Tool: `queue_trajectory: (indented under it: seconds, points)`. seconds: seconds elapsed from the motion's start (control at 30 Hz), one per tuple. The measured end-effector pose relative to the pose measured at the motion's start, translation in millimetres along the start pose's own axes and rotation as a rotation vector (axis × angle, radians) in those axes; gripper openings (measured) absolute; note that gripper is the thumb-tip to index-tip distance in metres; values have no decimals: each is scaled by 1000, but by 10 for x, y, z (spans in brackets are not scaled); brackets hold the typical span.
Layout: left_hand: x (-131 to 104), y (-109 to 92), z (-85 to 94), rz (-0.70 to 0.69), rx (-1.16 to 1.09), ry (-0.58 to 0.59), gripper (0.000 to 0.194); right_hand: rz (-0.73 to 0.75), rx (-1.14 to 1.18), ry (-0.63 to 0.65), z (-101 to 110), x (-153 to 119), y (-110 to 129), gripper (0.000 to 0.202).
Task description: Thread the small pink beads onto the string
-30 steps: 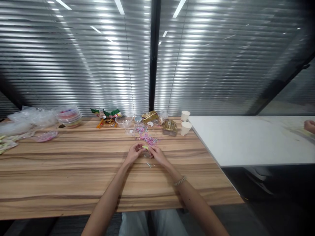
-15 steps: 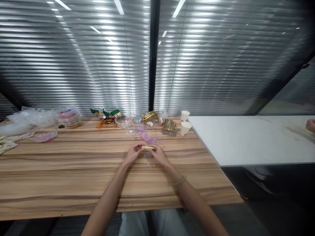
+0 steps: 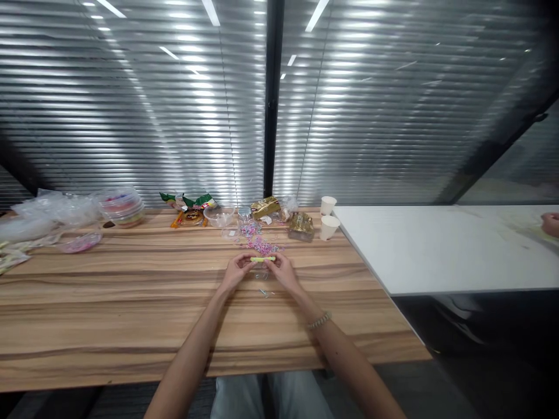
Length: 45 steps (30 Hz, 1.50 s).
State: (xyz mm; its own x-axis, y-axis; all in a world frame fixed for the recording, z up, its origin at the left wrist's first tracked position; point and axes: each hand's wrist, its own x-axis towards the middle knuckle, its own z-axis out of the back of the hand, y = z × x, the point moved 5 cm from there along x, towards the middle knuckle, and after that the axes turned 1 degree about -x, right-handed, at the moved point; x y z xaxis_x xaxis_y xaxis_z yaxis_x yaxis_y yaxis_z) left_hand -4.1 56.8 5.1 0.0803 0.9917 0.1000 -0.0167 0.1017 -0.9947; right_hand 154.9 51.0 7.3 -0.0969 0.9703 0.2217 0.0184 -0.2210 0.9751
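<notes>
Between my two hands, level above the wooden table (image 3: 131, 291), is a thin yellow-green stick (image 3: 262, 259) whose exact kind I cannot make out. My left hand (image 3: 238, 269) pinches its left end, and my right hand (image 3: 282, 269) grips the right end, with a beaded bracelet (image 3: 320, 320) on that wrist. Just beyond the hands lies a spread of small pink and purple pieces (image 3: 262, 245), leading back to a clear jar (image 3: 245, 216). A few thin, pale bits (image 3: 264, 292) lie on the wood below my hands.
Two paper cups (image 3: 329, 227) stand right of gold packets (image 3: 301, 226). A clear bowl (image 3: 219, 216) and green snack bags (image 3: 192, 202) sit at the back. Stacked tubs (image 3: 121, 206) and plastic bags (image 3: 56, 210) are far left. Another person's hand (image 3: 551, 223) shows over the white table (image 3: 414, 250).
The yellow-green stick has risen slightly and sits more level, with my fingers shifted a little along it. The other person's hand has moved slightly left.
</notes>
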Motion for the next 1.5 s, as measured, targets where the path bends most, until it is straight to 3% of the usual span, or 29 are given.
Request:
queue_trajectory:
  seconds: [0.53, 0.77, 1.03, 1.5]
  points:
    - [13, 8, 43, -15, 5, -32, 41, -15, 128, -40, 14, 17, -35, 28]
    - [-6, -52, 7, -32, -15, 5, 39, -22, 126, -40, 22, 20, -23, 23]
    - [27, 23, 29, 0, -31, -20, 40, -23, 135, -77, 38, 32, -29, 24]
    - [26, 47, -24, -4, -50, 69, 43, -100, 249, -56, 28, 21, -29, 29]
